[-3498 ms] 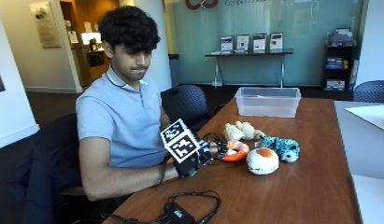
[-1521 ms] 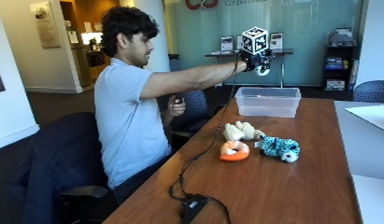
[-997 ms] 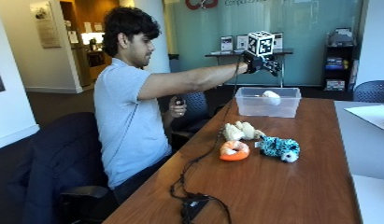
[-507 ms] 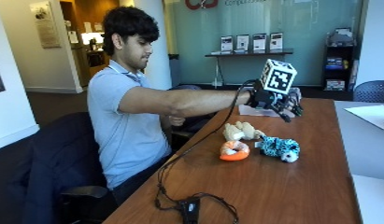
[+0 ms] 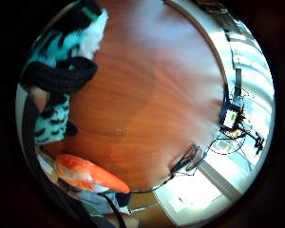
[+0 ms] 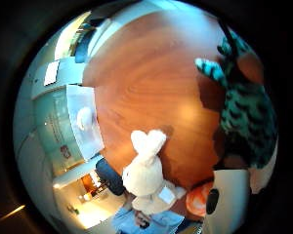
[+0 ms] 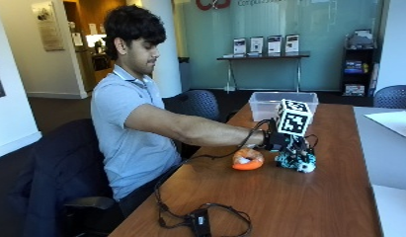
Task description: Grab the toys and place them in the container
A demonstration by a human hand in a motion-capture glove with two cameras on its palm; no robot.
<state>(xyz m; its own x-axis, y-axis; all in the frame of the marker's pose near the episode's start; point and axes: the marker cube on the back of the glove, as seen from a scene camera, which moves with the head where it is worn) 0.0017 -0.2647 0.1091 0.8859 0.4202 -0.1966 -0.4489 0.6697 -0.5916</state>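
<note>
The black-gloved right hand, back from the clear plastic container where a white toy now lies, covers the teal-and-black plush toy on the wooden table; whether its fingers grasp cannot be told. The orange ring toy and cream plush rabbit remain.

Right hand down onto teal toy

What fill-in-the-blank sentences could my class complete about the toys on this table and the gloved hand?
1. The gloved right hand reaches down over the ____-and-black plush toy.
2. The orange ring toy lies on the ____.
3. The clear container holds one ____ toy.

Missing words: teal; table; white
</note>
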